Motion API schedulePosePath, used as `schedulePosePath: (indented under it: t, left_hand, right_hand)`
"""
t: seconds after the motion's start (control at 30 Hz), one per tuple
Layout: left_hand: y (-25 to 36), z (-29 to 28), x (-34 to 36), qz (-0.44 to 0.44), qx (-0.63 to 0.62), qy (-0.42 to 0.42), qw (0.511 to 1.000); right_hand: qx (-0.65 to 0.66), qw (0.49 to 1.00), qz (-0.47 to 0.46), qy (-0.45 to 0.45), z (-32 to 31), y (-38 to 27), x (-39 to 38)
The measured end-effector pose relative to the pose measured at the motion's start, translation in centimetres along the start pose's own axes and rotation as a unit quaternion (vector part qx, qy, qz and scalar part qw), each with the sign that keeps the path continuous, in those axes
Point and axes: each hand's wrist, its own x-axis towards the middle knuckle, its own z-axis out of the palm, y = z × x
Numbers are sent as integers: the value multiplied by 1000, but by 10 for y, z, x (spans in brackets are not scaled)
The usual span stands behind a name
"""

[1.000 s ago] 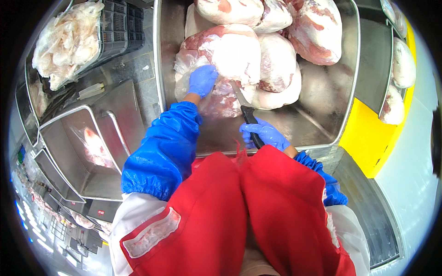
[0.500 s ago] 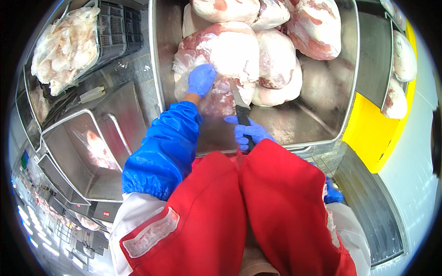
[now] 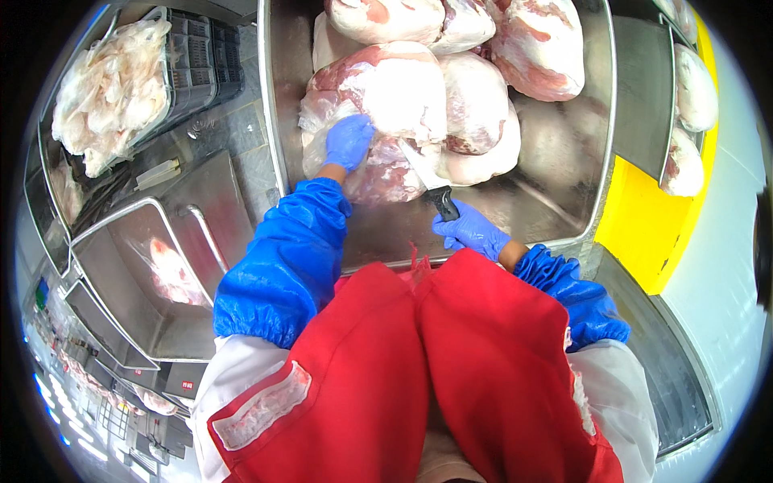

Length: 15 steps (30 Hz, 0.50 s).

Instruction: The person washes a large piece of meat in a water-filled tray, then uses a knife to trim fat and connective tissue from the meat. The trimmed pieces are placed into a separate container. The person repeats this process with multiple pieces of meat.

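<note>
My left hand (image 3: pixel 349 141), gloved in blue, is closed on clear plastic film (image 3: pixel 320 129) at the left side of a large cut of raw meat (image 3: pixel 403 88). My right hand (image 3: pixel 473 232), also in a blue glove, grips the black handle of a knife (image 3: pixel 440 198). Its blade points away and to the left, the tip against the lower part of the meat. A redder portion of the meat (image 3: pixel 386 173) lies between my hands. Everything rests in a deep steel bin (image 3: pixel 378 229). My left fingertips are partly hidden.
Several more meat pieces (image 3: pixel 539 48) fill the bin's far side. At the left stand a crate (image 3: pixel 191 72) heaped with pale plastic film and a steel cart (image 3: pixel 181 330) holding a wrapped piece (image 3: pixel 171 272). A yellow panel (image 3: pixel 644 217) stands at the right.
My right hand has moved right with the knife, and the blade is now more slanted. My right sleeve has come into fuller view. The left hand stays nearly in place.
</note>
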Motion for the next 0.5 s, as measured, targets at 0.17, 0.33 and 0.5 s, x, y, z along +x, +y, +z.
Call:
schedulePosePath:
  t: [0.17,0.33,0.5]
  left_hand:
    - [8,-12,-5,-35,-6,-37,999]
    - [10,-11,-13,-27,-32,-6,999]
    - [13,-10,-20,-23,-23,-14,999]
  right_hand:
    - [-318,927,-107,171,-24,43,27]
    - [-325,929,-106,140,-22,16,0]
    - [-530,823,-133,155,-27,-29,-54]
